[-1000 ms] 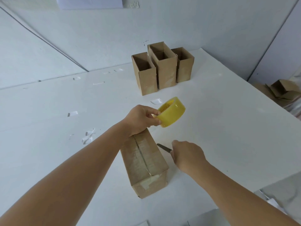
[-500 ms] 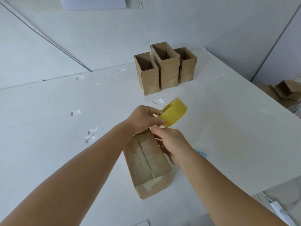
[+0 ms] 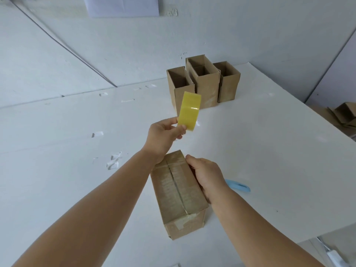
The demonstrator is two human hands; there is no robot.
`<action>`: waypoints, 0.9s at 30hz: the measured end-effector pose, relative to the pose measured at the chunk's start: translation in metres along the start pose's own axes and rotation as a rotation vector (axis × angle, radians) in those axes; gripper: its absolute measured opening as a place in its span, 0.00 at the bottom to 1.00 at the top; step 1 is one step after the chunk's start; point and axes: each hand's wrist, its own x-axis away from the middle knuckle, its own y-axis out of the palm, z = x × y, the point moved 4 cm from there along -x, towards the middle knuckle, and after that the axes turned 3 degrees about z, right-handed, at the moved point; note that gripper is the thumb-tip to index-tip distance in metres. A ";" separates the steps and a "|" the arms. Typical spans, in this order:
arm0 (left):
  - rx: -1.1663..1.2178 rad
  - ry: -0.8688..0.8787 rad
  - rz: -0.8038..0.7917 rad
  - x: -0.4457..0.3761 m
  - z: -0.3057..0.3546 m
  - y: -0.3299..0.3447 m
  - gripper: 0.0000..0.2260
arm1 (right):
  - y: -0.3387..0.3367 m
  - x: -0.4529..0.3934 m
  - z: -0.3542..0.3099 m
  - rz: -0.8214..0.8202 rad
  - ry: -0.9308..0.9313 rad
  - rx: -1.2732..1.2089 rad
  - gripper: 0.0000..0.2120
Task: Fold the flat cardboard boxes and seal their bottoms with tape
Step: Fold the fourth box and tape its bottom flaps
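left hand [image 3: 163, 133] pinching yellow tape roll [image 3: 189, 113] aloft; right hand [image 3: 207, 175] gripping taped box [image 3: 179, 191] side

Brown cardboard box [image 3: 179, 191], taped seam upward, near desk's front edge; yellow tape roll [image 3: 189, 111] raised above; three open cardboard boxes [image 3: 202, 81] at far edge.

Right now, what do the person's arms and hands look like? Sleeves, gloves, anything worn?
Both forearms are bare as far as the frame shows; no sleeves are visible. The left hand and right hand wear no gloves. No watch, ring or wristband is visible on either, and there are no markings or cables.
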 end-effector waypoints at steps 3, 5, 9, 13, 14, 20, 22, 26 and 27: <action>0.029 0.046 0.117 0.015 0.004 -0.017 0.06 | -0.001 0.001 0.000 0.013 -0.033 0.055 0.12; 0.064 0.073 0.200 0.032 0.004 -0.030 0.07 | -0.003 0.000 0.001 0.029 -0.059 0.120 0.14; 0.128 0.062 0.354 0.062 -0.012 -0.042 0.07 | -0.001 0.003 0.001 0.029 -0.091 0.191 0.17; 0.166 0.056 0.421 0.070 -0.022 -0.038 0.07 | 0.004 -0.001 0.004 0.024 0.009 0.317 0.22; 0.166 0.057 0.421 0.070 -0.023 -0.037 0.07 | 0.002 -0.004 0.009 0.035 0.069 0.344 0.21; 0.188 0.038 0.419 0.073 -0.029 -0.034 0.07 | -0.015 0.010 -0.011 0.060 -0.283 0.282 0.12; 0.203 0.037 0.409 0.073 -0.031 -0.034 0.07 | -0.002 0.022 -0.015 -0.150 -0.385 0.331 0.18; 0.207 0.030 0.403 0.071 -0.034 -0.035 0.08 | 0.007 0.020 0.006 -0.360 -0.209 0.400 0.27; 0.215 0.028 0.403 0.070 -0.035 -0.034 0.09 | 0.006 0.018 0.007 -0.371 -0.153 0.386 0.31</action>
